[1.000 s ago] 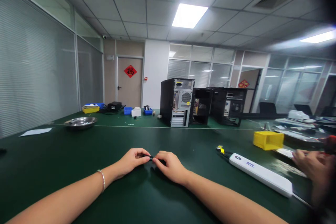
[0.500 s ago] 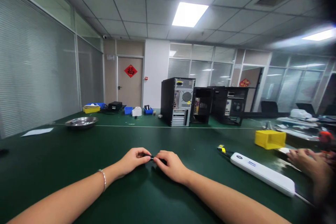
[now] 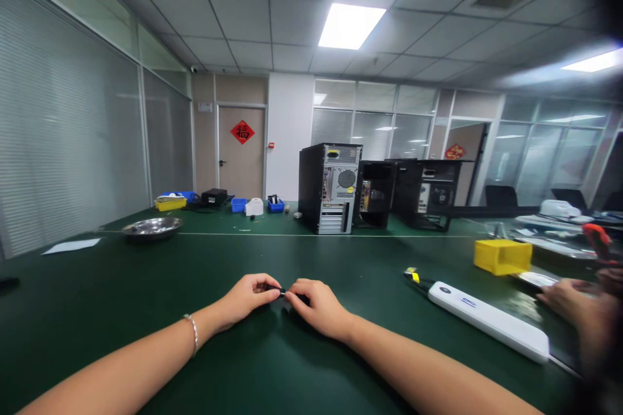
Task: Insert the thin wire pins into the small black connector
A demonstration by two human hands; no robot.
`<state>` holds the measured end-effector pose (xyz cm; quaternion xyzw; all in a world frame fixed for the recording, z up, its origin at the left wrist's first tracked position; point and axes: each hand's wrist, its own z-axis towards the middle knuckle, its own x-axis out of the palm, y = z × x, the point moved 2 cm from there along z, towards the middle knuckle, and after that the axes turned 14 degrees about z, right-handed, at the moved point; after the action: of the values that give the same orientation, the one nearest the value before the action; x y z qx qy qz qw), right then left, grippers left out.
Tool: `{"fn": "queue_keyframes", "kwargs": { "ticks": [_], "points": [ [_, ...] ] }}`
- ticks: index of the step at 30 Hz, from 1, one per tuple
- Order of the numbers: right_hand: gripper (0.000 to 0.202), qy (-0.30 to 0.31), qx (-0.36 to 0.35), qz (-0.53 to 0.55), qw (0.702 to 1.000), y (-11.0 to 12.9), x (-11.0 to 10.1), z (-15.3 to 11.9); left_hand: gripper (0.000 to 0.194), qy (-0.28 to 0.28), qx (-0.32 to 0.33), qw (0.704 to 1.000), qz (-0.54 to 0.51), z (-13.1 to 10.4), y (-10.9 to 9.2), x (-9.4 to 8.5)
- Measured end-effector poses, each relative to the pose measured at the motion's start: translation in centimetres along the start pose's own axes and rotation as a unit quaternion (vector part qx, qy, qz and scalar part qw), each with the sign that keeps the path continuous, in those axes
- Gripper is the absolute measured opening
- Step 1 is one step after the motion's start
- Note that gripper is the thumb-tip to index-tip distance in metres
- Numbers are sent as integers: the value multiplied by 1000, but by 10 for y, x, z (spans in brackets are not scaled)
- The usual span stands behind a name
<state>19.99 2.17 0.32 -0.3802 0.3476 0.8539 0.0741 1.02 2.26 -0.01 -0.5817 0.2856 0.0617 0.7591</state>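
My left hand [image 3: 246, 298], with a bracelet on its wrist, is closed in a pinch low over the green table [image 3: 219, 363]. Between its thumb and fingertips shows the tip of a slim black object [image 3: 281, 291] with a light band near its end; its kind is too small to tell. Facing it, my right hand [image 3: 318, 308] pinches the same object from the other side, and a dark part of it shows under the fingers. The two hands' fingertips nearly meet. Most of the object is hidden by the fingers.
To the right lies a white power strip [image 3: 489, 321], near a yellow bin [image 3: 503, 256]. A co-worker's hand [image 3: 572, 301] is at the right edge, below a red-handled tool [image 3: 596, 240]. A metal bowl [image 3: 152, 227] and computer cases [image 3: 331, 189] stand farther back.
My hands hold the same pinch with hardly any movement. At the right edge, the co-worker's hand has shifted slightly and the red-handled tool has risen.
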Motion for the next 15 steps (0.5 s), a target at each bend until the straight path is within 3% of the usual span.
{"fn": "queue_keyframes", "kwargs": {
  "ticks": [15],
  "points": [
    [31, -27, 6, -9, 1000, -1, 0, 0, 32, -75, -1, 997, -21, 3, 4, 0]
  ]
}}
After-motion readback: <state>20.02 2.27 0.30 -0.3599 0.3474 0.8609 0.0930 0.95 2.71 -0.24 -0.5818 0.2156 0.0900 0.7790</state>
